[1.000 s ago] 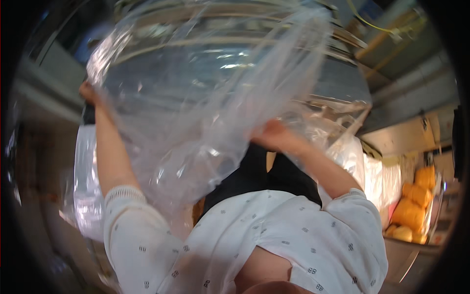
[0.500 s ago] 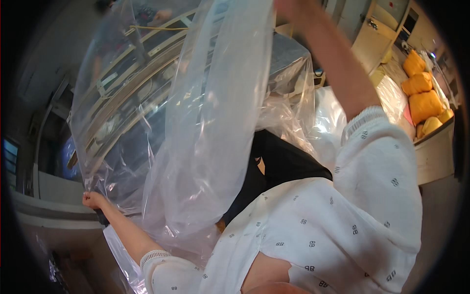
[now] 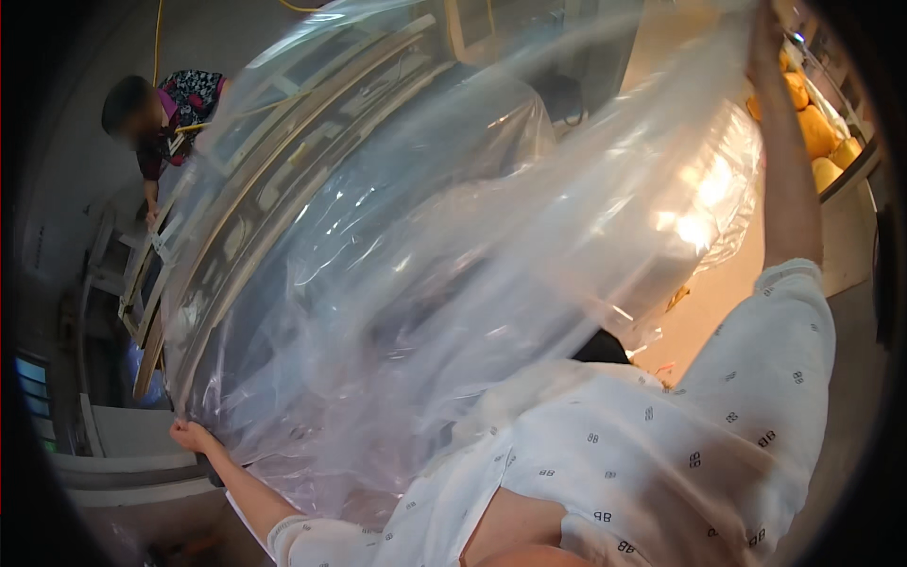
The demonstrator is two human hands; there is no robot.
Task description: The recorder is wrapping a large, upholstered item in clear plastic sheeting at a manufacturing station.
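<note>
A large clear plastic sheet [image 3: 425, 265] spreads in loose, shiny folds across the middle of the view. At the lower left, my left hand [image 3: 194, 436] is closed on its edge, with that arm stretched out to the side. My right hand [image 3: 767, 47] is raised high at the upper right, gripping the opposite edge; its fingers are partly blurred. Between the two hands the film billows and hides part of my dark trousers. Through the sheet shows a long slatted frame [image 3: 274, 180] of pale strips.
Across the frame, at the upper left, a co-worker [image 3: 189, 99] in a dark patterned top leans over it, a hand at its edge. Yellow-orange bundles [image 3: 817, 132] sit on a ledge at the far right. A yellow cord [image 3: 158, 42] hangs at the top left.
My right hand has swung outward to the right, pulling the plastic wide across the view. My left hand stays at the lower left. The co-worker now shows clear of the film.
</note>
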